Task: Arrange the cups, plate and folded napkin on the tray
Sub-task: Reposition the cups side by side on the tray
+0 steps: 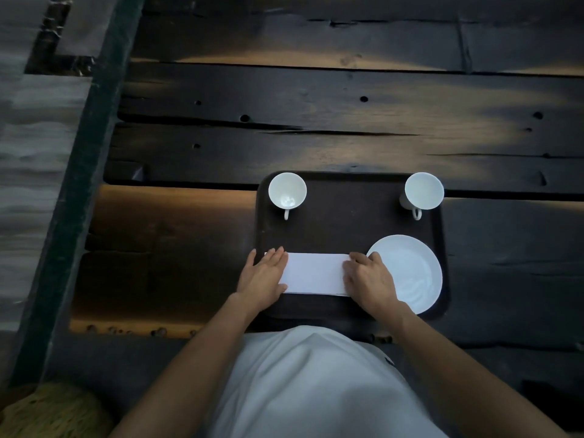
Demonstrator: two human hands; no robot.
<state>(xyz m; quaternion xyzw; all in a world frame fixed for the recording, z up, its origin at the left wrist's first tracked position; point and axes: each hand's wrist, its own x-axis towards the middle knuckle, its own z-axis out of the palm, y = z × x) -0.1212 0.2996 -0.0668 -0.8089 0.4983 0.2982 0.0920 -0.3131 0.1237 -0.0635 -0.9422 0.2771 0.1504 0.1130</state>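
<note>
A dark rectangular tray [347,229] lies on the wooden table in front of me. Two white cups stand upright in its far corners, one at the left [287,191] and one at the right [423,191], both handles pointing toward me. A white plate [414,273] rests in the tray's near right corner. A white folded napkin [314,273] lies flat along the near edge, left of the plate. My left hand [264,276] presses flat on the napkin's left end. My right hand [368,278] presses on its right end, fingers bent, partly over the plate's rim.
The table [316,99] is made of dark, rough planks with gaps and knot holes. A dark beam [79,172] runs along its left edge. A yellow woven object [50,412] sits at the bottom left. My white shirt fills the lower middle.
</note>
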